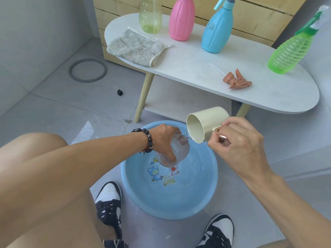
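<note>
My left hand (164, 138) is wrapped around a clear bottle (176, 153) made of bumpy, ribbed plastic. I hold it tilted right over the round blue basin (179, 213), with its open neck up by the cup. My right hand (238, 140) pinches the handle of a smooth cream cup (206, 122). The cup is tipped on its side just above the far edge of the basin, and a little water runs from its rim to the bottle's neck. The basin has cartoon pictures on its bottom.

Behind the basin stands a white counter (197, 56) with round ends. On it lie a brown spray head (237, 79) and a fluffy grey cloth (136, 46). A pink bottle (181, 20), a blue bottle (217, 31) and a ribbed green bottle (292, 51) stand there too.
</note>
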### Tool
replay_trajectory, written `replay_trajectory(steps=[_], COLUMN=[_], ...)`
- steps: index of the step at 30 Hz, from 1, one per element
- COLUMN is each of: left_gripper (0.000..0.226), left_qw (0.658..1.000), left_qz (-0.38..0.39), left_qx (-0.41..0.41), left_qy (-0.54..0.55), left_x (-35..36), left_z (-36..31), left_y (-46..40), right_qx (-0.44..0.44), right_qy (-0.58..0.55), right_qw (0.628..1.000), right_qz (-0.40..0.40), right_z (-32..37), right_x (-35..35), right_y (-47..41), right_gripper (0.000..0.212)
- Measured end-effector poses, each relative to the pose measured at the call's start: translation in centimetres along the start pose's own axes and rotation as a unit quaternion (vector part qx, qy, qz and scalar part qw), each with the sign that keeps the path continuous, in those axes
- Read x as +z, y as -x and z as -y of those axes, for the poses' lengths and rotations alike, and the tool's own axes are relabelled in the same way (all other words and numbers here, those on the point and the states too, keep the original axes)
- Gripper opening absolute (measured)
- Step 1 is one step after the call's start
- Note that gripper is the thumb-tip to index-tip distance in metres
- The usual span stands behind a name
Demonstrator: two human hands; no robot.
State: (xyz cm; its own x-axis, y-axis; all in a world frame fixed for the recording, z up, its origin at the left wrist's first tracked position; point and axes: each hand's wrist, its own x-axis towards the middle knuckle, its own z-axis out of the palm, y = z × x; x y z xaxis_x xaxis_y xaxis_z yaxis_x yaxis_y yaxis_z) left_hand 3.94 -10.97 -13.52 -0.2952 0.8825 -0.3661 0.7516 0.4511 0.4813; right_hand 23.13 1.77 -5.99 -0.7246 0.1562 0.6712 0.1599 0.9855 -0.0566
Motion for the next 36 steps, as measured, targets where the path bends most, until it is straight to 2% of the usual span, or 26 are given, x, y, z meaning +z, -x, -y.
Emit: replay_trajectory(steps=[6,9,12,15,18,20,23,25,27,31,36], left_gripper=[0.099,0.1,0.101,0.101,0.1,0.101,0.102,0.104,0.104,0.104,0.097], left_qw=[1.0,1.0,1.0,1.0,1.0,0.999,0.996,0.995,0.995,0.994,0.993], left_qz=[-0.003,-0.006,-0.007,-0.007,-0.012,-0.018,-0.033,-0.039,-0.045,-0.057,-0.072], left_qx=[-0.002,-0.005,-0.009,-0.014,-0.026,-0.042,-0.07,-0.082,-0.09,-0.091,-0.088], left_qy=[0.005,0.011,0.012,0.01,0.005,-0.015,-0.033,-0.033,-0.027,-0.02,-0.029], left_x=[0.0,-0.1,-0.3,-0.6,-0.9,-1.0,-1.2,-1.5,-1.9,-2.5,-3.2], left_z=[0.0,0.1,0.2,0.2,0.5,0.7,1.2,1.4,1.4,1.1,0.2], left_y=[0.0,-0.1,0.0,0.3,0.4,0.6,0.8,1.0,1.3,1.8,2.4], right_qx=[-0.029,0.003,0.145,0.329,0.374,0.315,0.096,-0.048,-0.135,-0.172,-0.169], right_qy=[0.028,0.011,-0.061,-0.145,-0.138,-0.102,-0.022,0.034,0.104,0.165,0.142], right_qw=[0.999,1.0,0.987,0.931,0.909,0.93,0.976,0.972,0.95,0.93,0.936], right_qz=[-0.016,-0.009,0.017,0.068,0.122,0.158,0.193,0.226,0.261,0.281,0.274], right_z=[0.0,0.1,0.3,-0.5,-2.2,-2.7,-2.7,-2.9,-3.3,-3.3,-3.1], right_x=[0.0,0.0,-0.4,-0.3,0.3,1.5,3.5,4.4,4.9,4.6,3.6], right_y=[0.1,0.1,0.0,0.3,1.0,2.1,4.1,5.0,5.4,5.6,5.5], right_gripper=[0.034,0.031,0.029,0.039,0.043,0.041,0.038,0.032,0.026,0.02,0.022])
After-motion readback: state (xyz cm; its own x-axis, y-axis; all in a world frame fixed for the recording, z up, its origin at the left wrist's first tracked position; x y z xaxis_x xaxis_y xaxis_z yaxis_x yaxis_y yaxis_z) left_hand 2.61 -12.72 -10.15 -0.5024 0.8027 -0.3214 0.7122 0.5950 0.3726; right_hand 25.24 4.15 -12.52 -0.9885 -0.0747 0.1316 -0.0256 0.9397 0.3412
